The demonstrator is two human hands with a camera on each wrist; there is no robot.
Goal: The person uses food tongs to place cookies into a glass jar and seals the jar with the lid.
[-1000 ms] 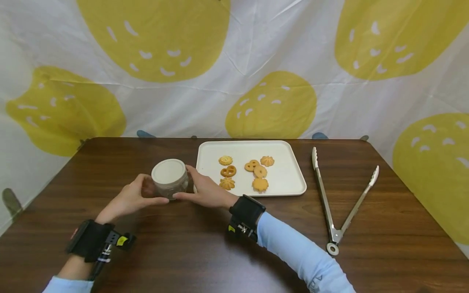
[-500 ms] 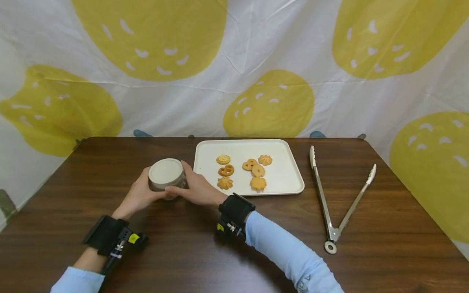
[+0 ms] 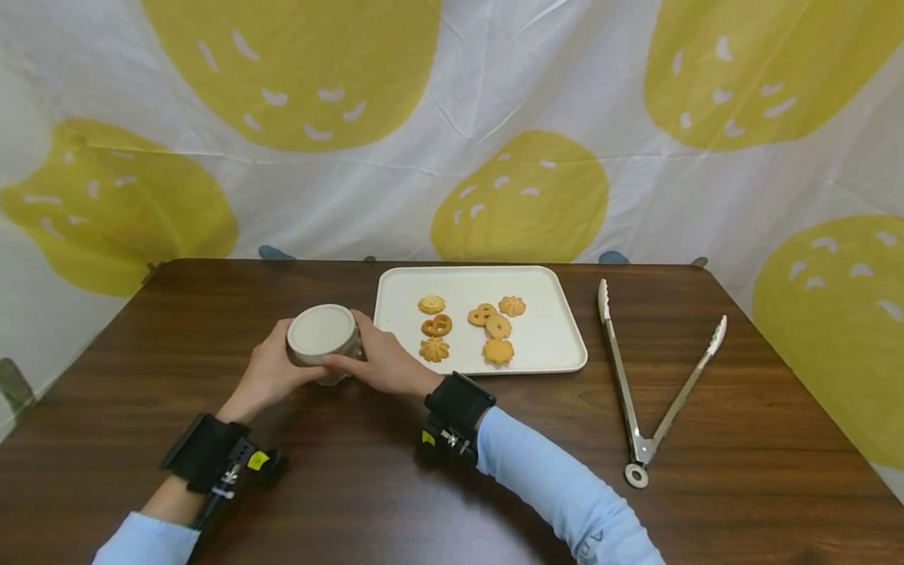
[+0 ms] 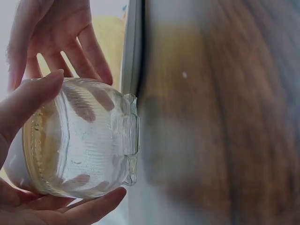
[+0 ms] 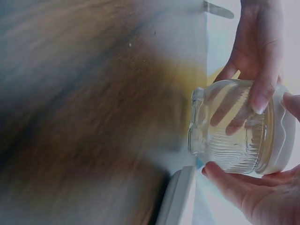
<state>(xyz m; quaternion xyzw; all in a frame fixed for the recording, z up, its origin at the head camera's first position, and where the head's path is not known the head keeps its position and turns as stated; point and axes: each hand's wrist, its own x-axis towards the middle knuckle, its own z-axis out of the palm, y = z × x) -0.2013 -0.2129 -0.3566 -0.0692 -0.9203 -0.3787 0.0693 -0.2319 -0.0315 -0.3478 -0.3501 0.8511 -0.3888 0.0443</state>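
The left hand [image 3: 267,373] and the right hand [image 3: 387,362] hold a clear glass jar [image 4: 93,140] between them, each grip with thumb and fingers bent round its sides. The jar is upright under a pale lid [image 3: 322,330], just left of a white tray [image 3: 547,314] of biscuits [image 3: 498,351]; whether it touches the brown bench [image 3: 353,494] I cannot tell. Spread metal tongs [image 3: 623,386] lie right of the tray

Between the left hand [image 3: 271,365] and right hand [image 3: 384,361], the jar [image 3: 322,336] is partly hidden in the head view, while the table [image 4: 220,117] below them blurs in both wrist views.
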